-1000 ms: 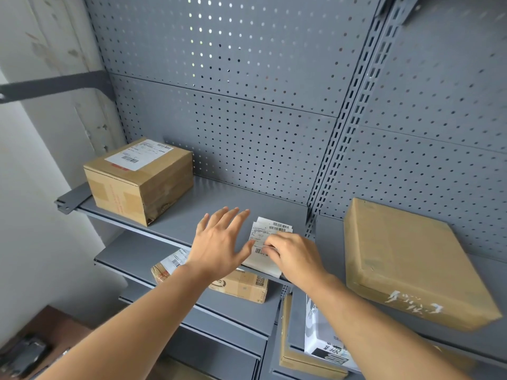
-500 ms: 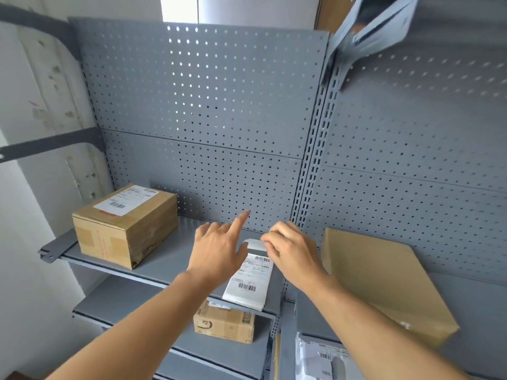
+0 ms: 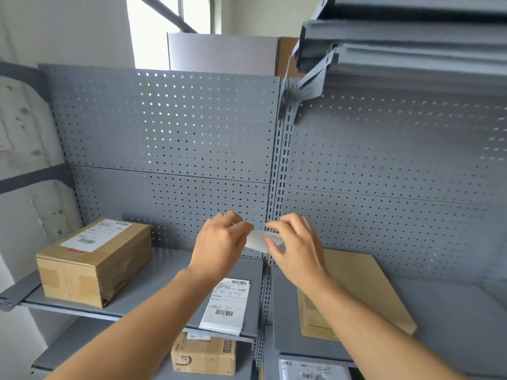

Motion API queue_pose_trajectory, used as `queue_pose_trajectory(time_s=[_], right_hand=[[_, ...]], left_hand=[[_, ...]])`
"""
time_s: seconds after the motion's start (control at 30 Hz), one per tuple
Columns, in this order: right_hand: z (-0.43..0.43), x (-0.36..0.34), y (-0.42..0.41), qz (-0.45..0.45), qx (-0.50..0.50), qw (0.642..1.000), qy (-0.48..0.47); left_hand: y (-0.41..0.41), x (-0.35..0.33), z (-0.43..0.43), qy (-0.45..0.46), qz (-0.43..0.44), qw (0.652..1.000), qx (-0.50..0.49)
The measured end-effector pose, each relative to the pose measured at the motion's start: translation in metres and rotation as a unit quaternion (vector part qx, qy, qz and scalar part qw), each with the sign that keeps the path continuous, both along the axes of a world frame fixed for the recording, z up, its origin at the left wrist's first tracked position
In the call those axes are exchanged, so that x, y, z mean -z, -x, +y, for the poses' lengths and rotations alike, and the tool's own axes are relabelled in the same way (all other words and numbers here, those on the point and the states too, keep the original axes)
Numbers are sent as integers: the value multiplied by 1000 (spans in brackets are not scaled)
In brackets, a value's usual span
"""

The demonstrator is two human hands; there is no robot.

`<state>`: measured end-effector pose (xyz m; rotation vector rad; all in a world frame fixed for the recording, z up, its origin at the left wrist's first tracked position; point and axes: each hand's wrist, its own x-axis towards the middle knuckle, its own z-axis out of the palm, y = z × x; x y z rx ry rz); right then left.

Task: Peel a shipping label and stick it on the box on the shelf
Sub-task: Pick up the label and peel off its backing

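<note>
A single white label sheet [image 3: 259,240] is held up in the air between both hands, in front of the grey perforated back panel [image 3: 170,138] and above the shelf [image 3: 153,278]. The left hand [image 3: 219,246] pinches its left edge between thumb and curled fingers, and the right hand [image 3: 295,246] grips its right side with fingertips closed on the paper; the sheet is blurred, so whether the sticker has begun to separate from its backing cannot be told. Below the hands, a stack of labels [image 3: 226,305] with barcodes and printed text lies flat on the shelf near its front edge, just left of the slotted upright post [image 3: 277,204]. Well to the left on the same shelf stands a brown cardboard box [image 3: 94,263] that already has a white label on its top face. To the right of the post, a flat, plain cardboard box [image 3: 365,286] lies on the neighbouring shelf, partly hidden by the right forearm. On the lower shelf sits a small cardboard box [image 3: 203,355], and a grey mailer bag [image 3: 312,370] shows at the bottom edge.
</note>
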<state>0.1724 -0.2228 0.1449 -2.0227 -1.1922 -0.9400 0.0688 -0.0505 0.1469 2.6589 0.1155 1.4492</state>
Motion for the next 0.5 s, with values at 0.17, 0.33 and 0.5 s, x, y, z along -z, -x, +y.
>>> queue_pose_trajectory(time_s=[0.17, 0.33, 0.5], right_hand=[[-10, 4, 8, 408, 2, 905, -123], [-15, 5, 17, 676, -169, 663, -275], [-24, -1, 18, 713, -223, 589, -309]], left_hand=[[-7, 0, -8, 28, -36, 998, 41], [-11, 11, -16, 2, -44, 998, 50], [-8, 21, -17, -23, -42, 998, 43]])
